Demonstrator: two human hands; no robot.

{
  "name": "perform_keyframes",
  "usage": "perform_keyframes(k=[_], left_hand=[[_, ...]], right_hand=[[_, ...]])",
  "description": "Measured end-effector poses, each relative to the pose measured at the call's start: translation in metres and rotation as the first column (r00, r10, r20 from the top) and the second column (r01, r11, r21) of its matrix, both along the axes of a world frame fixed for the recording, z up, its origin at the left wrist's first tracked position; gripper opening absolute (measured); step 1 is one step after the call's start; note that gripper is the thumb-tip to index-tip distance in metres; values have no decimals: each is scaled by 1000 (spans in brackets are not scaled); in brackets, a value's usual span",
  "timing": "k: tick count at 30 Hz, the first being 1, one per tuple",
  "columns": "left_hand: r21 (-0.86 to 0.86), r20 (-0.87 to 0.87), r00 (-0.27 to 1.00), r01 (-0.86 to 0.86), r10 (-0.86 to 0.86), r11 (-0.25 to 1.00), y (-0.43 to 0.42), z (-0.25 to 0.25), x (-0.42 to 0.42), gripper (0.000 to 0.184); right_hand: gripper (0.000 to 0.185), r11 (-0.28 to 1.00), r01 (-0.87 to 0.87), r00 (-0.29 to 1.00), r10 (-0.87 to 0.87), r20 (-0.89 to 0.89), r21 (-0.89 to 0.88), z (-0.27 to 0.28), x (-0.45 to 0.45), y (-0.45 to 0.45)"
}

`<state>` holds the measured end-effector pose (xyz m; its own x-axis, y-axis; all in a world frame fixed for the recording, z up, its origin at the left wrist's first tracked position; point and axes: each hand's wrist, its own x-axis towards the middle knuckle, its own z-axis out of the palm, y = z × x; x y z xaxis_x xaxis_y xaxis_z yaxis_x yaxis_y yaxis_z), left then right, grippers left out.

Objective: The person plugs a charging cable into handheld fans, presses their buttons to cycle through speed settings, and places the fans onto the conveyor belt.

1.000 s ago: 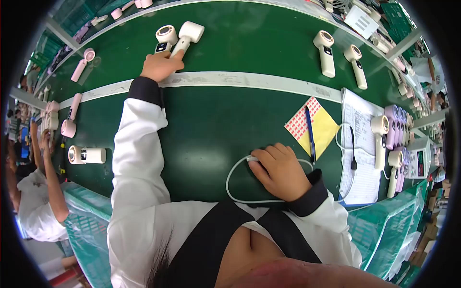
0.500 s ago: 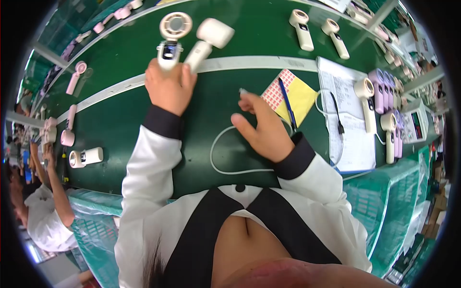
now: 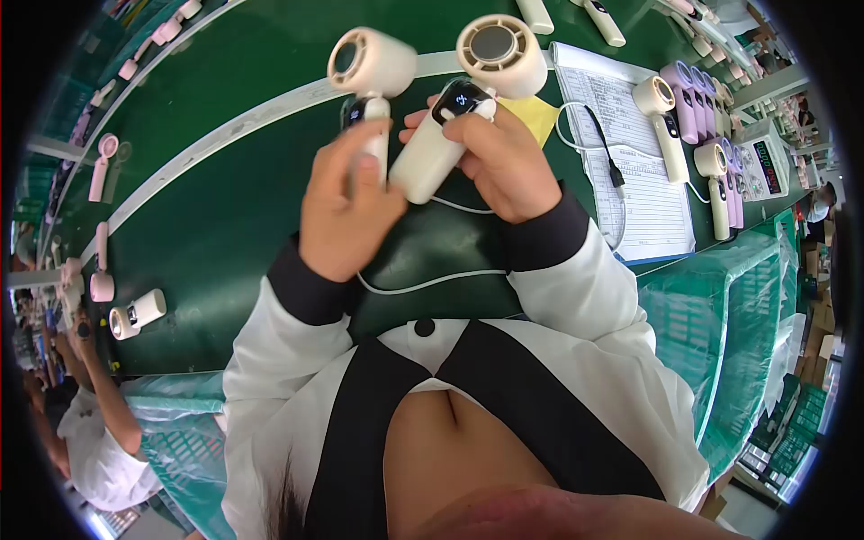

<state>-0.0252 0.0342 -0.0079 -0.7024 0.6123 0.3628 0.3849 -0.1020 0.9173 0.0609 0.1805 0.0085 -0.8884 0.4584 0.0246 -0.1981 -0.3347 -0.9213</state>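
My left hand [image 3: 349, 202] is closed around the handle of a cream handheld fan [image 3: 387, 65], whose round head tilts up and to the left. In my right hand [image 3: 511, 171] is a second cream handheld fan [image 3: 423, 169]. My right thumb presses near its dark display, which shows a lit symbol. The two fans stand side by side above the green bench, handles close together. Behind the right-hand fan, a yellow pad [image 3: 537, 117] is partly hidden. A white cable [image 3: 432, 286] curves over the bench below my hands.
Paper forms on a clipboard [image 3: 652, 211] lie to the right, with a black-tipped cable [image 3: 615, 171] and a cream fan [image 3: 668, 144]. Purple fans [image 3: 686, 108] stand near a digital meter [image 3: 763, 166]. Another cream fan [image 3: 139, 312] lies left. A co-worker [image 3: 103, 441] sits at far left.
Both fans have come from the far strip of the bench toward me. My right hand, empty before, now grips one of them, while my left keeps the other. The view has shifted slightly.
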Motion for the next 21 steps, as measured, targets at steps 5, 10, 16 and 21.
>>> perform_keyframes(k=[5, 10, 16, 21], left_hand=[[121, 254, 967, -43, 11, 992, -27, 7, -25, 54], [626, 588, 416, 309, -694, 716, -57, -19, -69, 56], [779, 618, -64, 181, -783, 600, -36, -2, -24, 54], [313, 680, 617, 243, -396, 918, -38, 2, -16, 49]], right_hand=[[44, 982, -190, 982, 190, -1, -21, 14, 10, 0], [40, 964, -263, 965, 263, 3, -32, 20, 13, -5], [38, 964, -267, 964, 267, 0, 10, 20, 12, -12], [37, 962, -274, 960, 274, 56, -6, 20, 13, -12]])
